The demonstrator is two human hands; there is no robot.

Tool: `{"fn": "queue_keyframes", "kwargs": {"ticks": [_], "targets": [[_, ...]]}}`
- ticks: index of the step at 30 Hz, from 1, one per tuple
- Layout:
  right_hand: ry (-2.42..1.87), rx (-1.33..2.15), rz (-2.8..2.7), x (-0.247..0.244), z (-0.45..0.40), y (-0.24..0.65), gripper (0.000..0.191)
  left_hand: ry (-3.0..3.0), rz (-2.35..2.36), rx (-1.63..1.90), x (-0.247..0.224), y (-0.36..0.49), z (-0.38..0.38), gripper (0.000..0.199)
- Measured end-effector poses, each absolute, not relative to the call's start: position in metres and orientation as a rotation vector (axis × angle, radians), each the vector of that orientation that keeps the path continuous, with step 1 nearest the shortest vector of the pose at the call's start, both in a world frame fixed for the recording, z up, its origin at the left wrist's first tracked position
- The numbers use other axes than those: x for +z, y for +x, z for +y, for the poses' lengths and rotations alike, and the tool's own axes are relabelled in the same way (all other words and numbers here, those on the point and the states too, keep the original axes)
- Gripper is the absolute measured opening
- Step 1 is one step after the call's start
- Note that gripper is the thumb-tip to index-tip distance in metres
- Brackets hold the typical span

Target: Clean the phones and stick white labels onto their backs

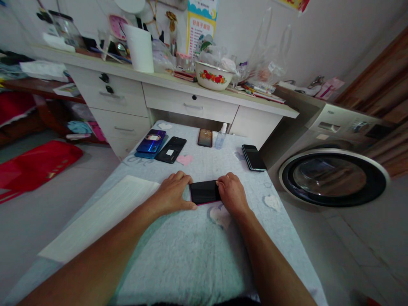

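Note:
A smartphone with a dark screen lies face up and sideways on the cloth-covered table, a thin pinkish edge showing along its near side. My left hand grips its left end, thumb at the near corner and fingers at the far one. Curled over the right end is my right hand, its fingers bunched together at the far corner; the hand hides that end of the phone. Whether anything small is pinched under those fingertips cannot be made out.
Beyond my hands lie a blue phone on another, a black phone, a brownish phone case and a clear spray bottle. Stacked dark phones sit right. A pale cloth strip lies left; a washing machine stands right.

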State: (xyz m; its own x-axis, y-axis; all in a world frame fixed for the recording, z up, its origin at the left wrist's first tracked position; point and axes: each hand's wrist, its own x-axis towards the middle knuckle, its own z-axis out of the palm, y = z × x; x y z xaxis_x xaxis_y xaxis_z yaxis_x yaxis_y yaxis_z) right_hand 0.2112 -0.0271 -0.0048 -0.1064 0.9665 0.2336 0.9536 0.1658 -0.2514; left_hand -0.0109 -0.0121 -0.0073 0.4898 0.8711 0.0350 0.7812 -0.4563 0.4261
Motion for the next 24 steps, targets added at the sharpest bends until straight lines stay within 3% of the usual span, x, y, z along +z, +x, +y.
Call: {"fn": "queue_keyframes", "kwargs": {"ticks": [13, 24], "targets": [[-1.958, -0.014, -2.027, -0.0029, -0.0278, 0.2185, 0.021, 2.37, 1.38, 0.366, -0.0094, -0.0117, -0.0108, 0.063], [-1.778, 0.087, -2.138, -0.005, -0.031, 0.2089, 0.02, 2.368, 1.383, 0.381, -0.0092, -0.0113, -0.0116, 0.061]]}}
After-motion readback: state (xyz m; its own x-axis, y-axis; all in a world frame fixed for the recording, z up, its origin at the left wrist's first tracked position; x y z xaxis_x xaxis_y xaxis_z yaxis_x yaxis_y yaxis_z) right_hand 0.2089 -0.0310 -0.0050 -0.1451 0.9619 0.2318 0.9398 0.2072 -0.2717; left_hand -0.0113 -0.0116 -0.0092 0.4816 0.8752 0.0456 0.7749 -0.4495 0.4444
